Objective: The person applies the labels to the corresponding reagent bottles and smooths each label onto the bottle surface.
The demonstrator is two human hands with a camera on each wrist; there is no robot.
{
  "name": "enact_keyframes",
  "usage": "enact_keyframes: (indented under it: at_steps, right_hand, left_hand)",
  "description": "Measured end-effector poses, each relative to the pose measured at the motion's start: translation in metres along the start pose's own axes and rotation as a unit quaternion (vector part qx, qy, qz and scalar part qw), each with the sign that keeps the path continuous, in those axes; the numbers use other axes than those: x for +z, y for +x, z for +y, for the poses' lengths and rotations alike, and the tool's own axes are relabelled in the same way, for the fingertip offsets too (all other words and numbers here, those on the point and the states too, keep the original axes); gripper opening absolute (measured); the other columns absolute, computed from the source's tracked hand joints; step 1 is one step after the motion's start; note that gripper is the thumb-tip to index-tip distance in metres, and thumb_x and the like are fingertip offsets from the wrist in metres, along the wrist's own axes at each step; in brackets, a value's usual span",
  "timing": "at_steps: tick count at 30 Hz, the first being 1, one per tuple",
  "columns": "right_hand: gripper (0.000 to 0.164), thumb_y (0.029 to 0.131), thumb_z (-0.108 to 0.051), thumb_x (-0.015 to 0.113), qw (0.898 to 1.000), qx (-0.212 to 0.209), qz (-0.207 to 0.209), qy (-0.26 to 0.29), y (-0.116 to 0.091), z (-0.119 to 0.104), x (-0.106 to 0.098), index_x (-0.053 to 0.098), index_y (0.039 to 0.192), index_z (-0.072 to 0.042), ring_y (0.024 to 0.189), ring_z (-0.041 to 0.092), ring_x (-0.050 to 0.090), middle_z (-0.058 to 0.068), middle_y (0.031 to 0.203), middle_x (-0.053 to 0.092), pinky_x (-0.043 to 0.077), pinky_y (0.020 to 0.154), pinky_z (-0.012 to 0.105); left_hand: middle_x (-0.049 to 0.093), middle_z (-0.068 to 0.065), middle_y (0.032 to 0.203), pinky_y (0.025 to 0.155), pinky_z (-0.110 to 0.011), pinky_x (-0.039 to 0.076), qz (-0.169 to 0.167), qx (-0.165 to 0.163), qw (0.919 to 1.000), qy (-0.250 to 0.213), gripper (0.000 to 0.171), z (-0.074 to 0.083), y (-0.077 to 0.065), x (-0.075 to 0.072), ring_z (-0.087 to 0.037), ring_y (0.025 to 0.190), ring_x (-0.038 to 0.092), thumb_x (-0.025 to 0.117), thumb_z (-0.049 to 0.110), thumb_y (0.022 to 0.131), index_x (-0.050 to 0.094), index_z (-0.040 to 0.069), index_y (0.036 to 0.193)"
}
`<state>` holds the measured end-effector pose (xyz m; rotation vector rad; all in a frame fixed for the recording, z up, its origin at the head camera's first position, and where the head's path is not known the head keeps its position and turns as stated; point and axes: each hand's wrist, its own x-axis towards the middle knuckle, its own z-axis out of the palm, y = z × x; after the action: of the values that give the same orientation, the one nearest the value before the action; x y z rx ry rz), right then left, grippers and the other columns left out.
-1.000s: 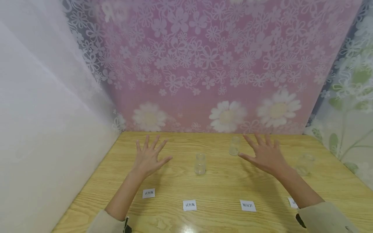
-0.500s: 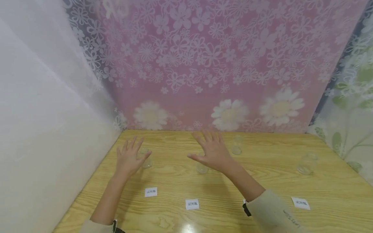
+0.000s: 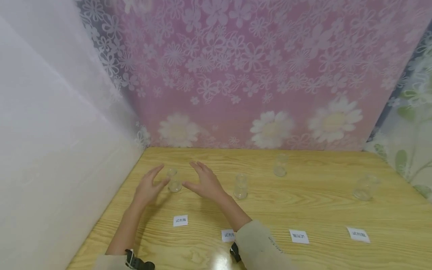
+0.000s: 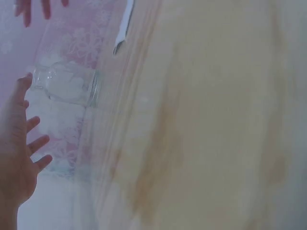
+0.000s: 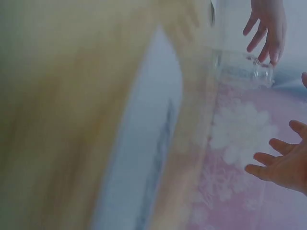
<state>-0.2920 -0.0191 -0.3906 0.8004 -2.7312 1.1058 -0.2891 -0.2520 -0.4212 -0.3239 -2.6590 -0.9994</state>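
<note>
A small clear glass bottle (image 3: 174, 184) with a narrower neck stands upright on the left of the wooden table (image 3: 209, 210). My left hand (image 3: 147, 190) is at its left side, fingers extended and thumb toward the glass. On the other side my right hand (image 3: 208, 184) hovers with its fingers spread, a gap between it and the bottle. The left wrist view has the same bottle (image 4: 69, 85) beside the left thumb tip. In the right wrist view the left fingertips overlap its neck, while the right hand (image 5: 285, 165) holds nothing.
Three more clear glass bottles stand to the right: one near the middle (image 3: 241, 187), one farther back (image 3: 280, 166), one far right (image 3: 366, 188). Several white labels, including a left one (image 3: 180, 220) and a right one (image 3: 358, 234), lie along the front. A pink floral cloth (image 3: 219, 82) hangs behind.
My right hand has swept left across the table, past the middle bottle. My left hand first shifted left, and now both hands are either side of the leftmost bottle, fingers less spread.
</note>
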Motion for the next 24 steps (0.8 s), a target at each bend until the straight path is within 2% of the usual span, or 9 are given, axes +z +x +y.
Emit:
enact_keyframes:
  at_steps: [2,6,9,12,15,20,24]
  right_hand:
    - [0.070,0.087,-0.040,0.062,0.998,0.013,-0.001,0.063,0.004,0.000,0.010,0.031,0.143,-0.012,0.128,0.039,0.026,0.016,0.144,0.027,0.029,0.095,0.059]
    - [0.063,0.088,-0.031,0.063,0.986,0.042,0.007,0.162,0.014,0.002,0.028,0.035,0.140,-0.010,0.126,0.037,0.032,0.014,0.141,0.033,0.035,0.093,0.055]
    - [0.058,0.089,-0.028,0.062,0.974,0.065,0.008,0.216,0.020,0.006,0.043,0.038,0.138,-0.011,0.122,0.038,0.038,0.016,0.138,0.038,0.040,0.090,0.052]
    - [0.052,0.090,-0.026,0.060,0.963,0.082,0.002,0.258,0.023,0.008,0.054,0.041,0.136,-0.010,0.117,0.037,0.044,0.018,0.135,0.041,0.044,0.087,0.048]
    - [0.049,0.091,-0.025,0.060,0.955,0.095,0.005,0.282,0.024,0.008,0.061,0.044,0.134,-0.010,0.114,0.035,0.048,0.019,0.132,0.043,0.046,0.085,0.045]
    - [0.043,0.091,-0.023,0.060,0.955,0.097,0.030,0.280,0.026,0.008,0.068,0.049,0.131,-0.011,0.110,0.034,0.051,0.017,0.126,0.049,0.048,0.083,0.042]
    - [0.042,0.091,-0.022,0.060,0.955,0.099,0.035,0.276,0.027,0.007,0.070,0.049,0.130,-0.011,0.109,0.034,0.051,0.017,0.123,0.051,0.048,0.083,0.043]
  left_hand:
    - [0.033,-0.019,0.141,0.095,-0.064,0.024,-0.003,0.002,0.9989,-0.046,0.058,-0.005,-0.001,0.005,-0.042,0.126,0.028,0.054,0.038,0.092,0.038,0.007,0.138]
    - [0.036,-0.019,0.138,0.093,-0.057,0.034,-0.006,0.001,0.9921,-0.126,0.055,-0.011,0.000,0.014,-0.040,0.119,0.038,0.057,0.033,0.092,0.040,0.006,0.137]
    - [0.039,-0.017,0.136,0.090,-0.052,0.040,0.001,-0.008,0.9848,-0.174,0.053,-0.014,0.001,0.021,-0.039,0.113,0.045,0.058,0.031,0.091,0.042,0.006,0.135]
    - [0.043,-0.017,0.133,0.091,-0.049,0.040,0.008,-0.025,0.9768,-0.213,0.052,-0.015,0.002,0.026,-0.038,0.111,0.047,0.060,0.030,0.090,0.044,0.005,0.133]
    - [0.046,-0.016,0.131,0.093,-0.048,0.039,0.009,-0.049,0.9706,-0.236,0.050,-0.015,0.002,0.029,-0.035,0.111,0.048,0.061,0.031,0.089,0.048,0.005,0.131]
    - [0.047,-0.016,0.130,0.094,-0.046,0.038,0.005,-0.059,0.9639,-0.260,0.049,-0.014,0.001,0.032,-0.033,0.113,0.047,0.062,0.031,0.089,0.050,0.006,0.129]
    - [0.046,-0.018,0.130,0.095,-0.047,0.038,0.004,-0.056,0.9619,-0.267,0.048,-0.014,0.000,0.033,-0.035,0.113,0.046,0.061,0.028,0.090,0.049,0.004,0.129]
